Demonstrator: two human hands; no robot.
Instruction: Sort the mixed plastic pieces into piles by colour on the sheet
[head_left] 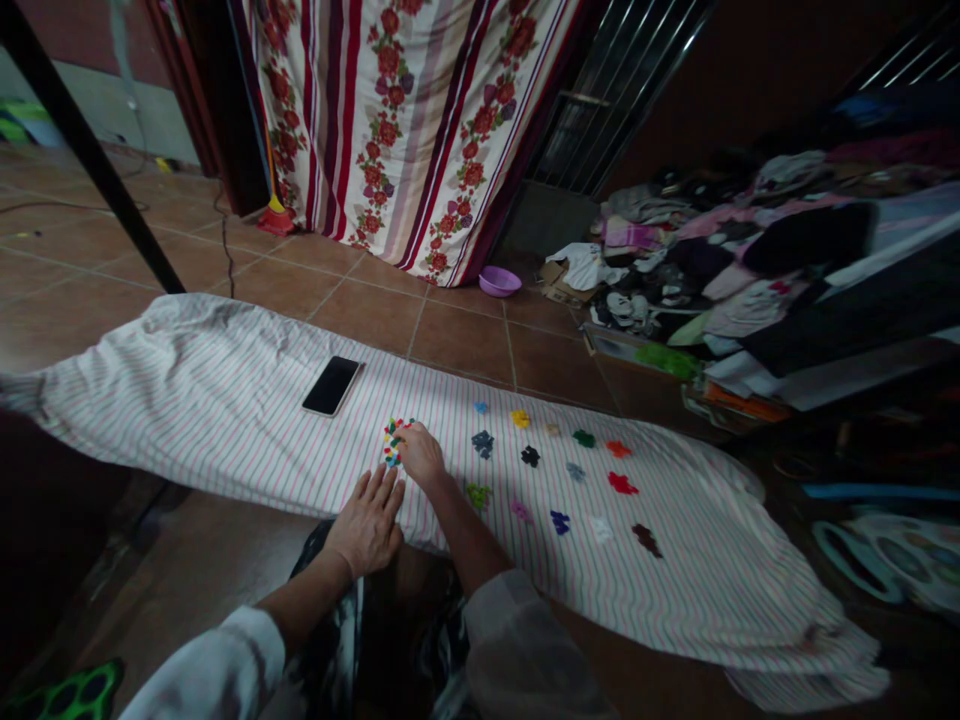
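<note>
My right hand (421, 455) reaches into a pile of small mixed-colour pieces (391, 440) on the striped cloth (247, 400). Its fingers are drawn together at the pile, and whatever is between the fingertips is too small to make out. Flat on the cloth just nearer to me rests my left hand (367, 525), fingers spread and holding nothing. To the right, similar pieces lie in small heaps sorted by colour, among them a yellow heap (520, 419), a black heap (530, 456), a red heap (622, 483) and a lime green heap (478, 495).
A phone (332, 386) lies on the cloth left of the pile. Beyond the covered surface are a tiled floor (450, 335), a floral curtain (420, 120), a purple basin (499, 281) and a broom (277, 215). Heaped clothes (720, 250) fill the right side.
</note>
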